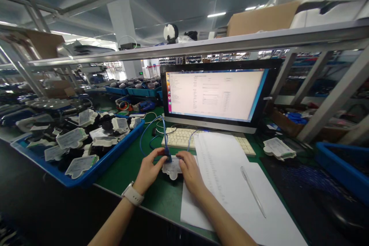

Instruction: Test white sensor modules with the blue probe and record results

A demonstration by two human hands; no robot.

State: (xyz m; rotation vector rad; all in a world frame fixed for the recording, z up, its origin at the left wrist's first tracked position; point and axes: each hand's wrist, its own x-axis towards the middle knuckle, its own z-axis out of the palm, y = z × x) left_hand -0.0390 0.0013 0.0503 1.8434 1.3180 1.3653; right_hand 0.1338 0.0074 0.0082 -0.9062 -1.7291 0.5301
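Note:
A small white flat device [172, 168] lies on the green bench mat [131, 169] in front of the keyboard [184, 138]. My left hand [149, 171], with a white watch at the wrist, pinches the blue cable plug [167, 156] at the device's top edge. My right hand [189, 170] grips the device's right side with curled fingers. The blue cable [150, 127] loops up and back toward the monitor.
A blue tray [95, 165] full of similar white devices stands at the left. A monitor [215, 96] stands behind the keyboard. Paper sheets [230, 177] with a pen [253, 191] lie to the right. Another device [279, 148] and a blue bin [343, 169] sit farther right.

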